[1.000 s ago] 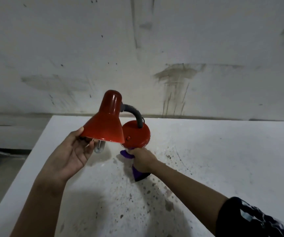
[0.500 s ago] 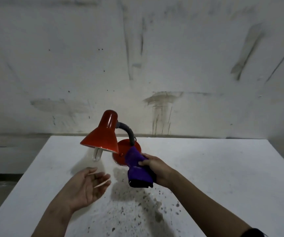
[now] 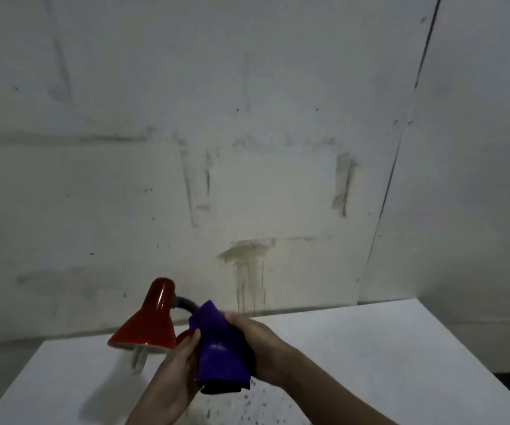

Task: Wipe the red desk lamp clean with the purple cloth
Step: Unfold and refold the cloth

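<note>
**Purple cloth, in both grips**

Right grip [image 3: 258,348] and left grip [image 3: 183,360] are clasping the purple cloth [image 3: 220,348], bunched between them. Red desk lamp [image 3: 146,326] is standing just left and behind, untouched, on the worktop [image 3: 370,363]. Advisable: folding a flat pad, steadying the lamp while wiping.

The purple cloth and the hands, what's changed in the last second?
The left hand let go of the red desk lamp and joined the right hand on the purple cloth, which came up off the lamp's base. The lamp stayed standing on the table.
</note>
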